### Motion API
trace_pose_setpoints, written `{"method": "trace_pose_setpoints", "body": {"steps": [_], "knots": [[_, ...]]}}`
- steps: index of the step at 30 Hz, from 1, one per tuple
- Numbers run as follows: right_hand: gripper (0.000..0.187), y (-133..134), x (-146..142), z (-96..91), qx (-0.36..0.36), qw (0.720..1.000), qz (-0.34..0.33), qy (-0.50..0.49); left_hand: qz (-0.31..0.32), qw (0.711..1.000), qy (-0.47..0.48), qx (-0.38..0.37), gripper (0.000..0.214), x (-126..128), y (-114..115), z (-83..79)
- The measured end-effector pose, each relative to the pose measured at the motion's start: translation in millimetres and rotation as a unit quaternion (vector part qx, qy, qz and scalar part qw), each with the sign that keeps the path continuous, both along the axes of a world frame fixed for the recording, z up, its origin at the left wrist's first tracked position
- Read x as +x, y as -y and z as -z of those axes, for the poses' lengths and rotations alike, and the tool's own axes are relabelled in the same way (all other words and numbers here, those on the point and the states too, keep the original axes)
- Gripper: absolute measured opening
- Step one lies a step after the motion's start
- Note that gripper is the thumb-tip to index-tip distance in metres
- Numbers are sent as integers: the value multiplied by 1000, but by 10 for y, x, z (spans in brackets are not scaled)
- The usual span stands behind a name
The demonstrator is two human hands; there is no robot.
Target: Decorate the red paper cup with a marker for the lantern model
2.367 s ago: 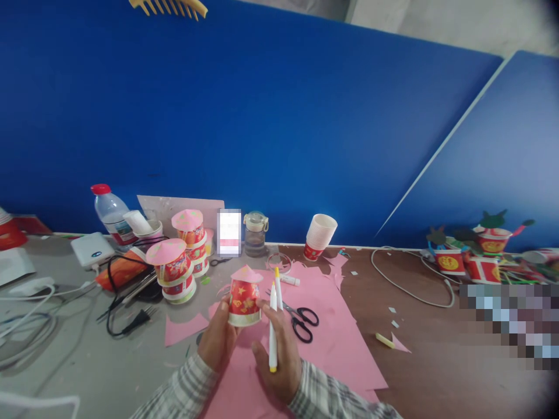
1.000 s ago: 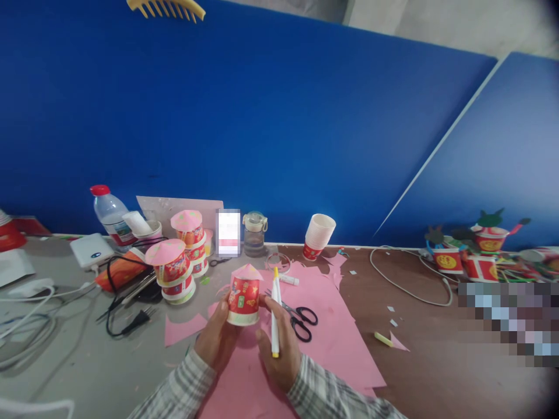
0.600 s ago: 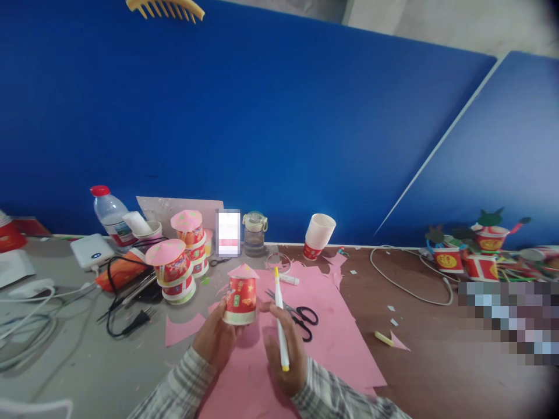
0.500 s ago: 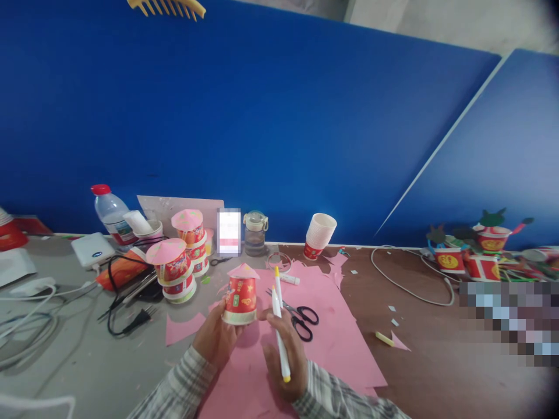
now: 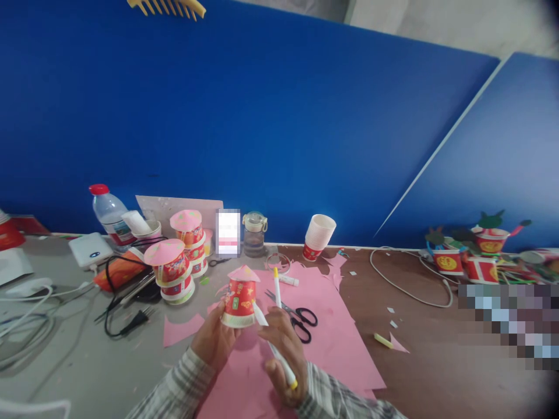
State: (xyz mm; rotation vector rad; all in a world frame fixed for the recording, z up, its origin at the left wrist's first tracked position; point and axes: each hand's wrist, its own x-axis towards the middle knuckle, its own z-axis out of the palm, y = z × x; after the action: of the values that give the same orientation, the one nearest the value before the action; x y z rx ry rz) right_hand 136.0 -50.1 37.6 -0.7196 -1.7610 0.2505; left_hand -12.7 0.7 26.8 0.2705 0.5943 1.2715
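My left hand (image 5: 218, 340) is wrapped round the lower left side of a red paper cup (image 5: 240, 299), upside down with a pink paper cone on top. A white marker (image 5: 282, 364) with a yellow end lies in the closed fingers of my right hand (image 5: 286, 349). Its tip points up and left, at the cup's right side; whether it touches I cannot tell. Behind my right hand, a yellow-topped marker cap (image 5: 277, 288) shows on the pink paper (image 5: 336, 343). Black-handled scissors (image 5: 301, 317) lie just right of it.
Decorated stacked cups (image 5: 170, 270) with pink cone tops stand at the left, near a water bottle (image 5: 111, 218) and cables. A stack of white cups (image 5: 319, 235) and a lidded bottle (image 5: 254, 235) stand by the blue partition. Cup figures (image 5: 449, 262) sit at the far right.
My right hand has tilted the marker so that its tip swings left toward the cup. My left hand keeps the cup almost where it was.
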Motion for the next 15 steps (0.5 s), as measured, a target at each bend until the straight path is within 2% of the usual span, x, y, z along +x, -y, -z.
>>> {"method": "trace_pose_setpoints", "body": {"steps": [7,15], "knots": [[34,-4,12,42,6,1000,-2,-1,9,1000,-12,-6,31,6,14,-29],[32,16,27,107,-16,1000,20,3,3,1000,13,-7,26,-5,-16,42]]}}
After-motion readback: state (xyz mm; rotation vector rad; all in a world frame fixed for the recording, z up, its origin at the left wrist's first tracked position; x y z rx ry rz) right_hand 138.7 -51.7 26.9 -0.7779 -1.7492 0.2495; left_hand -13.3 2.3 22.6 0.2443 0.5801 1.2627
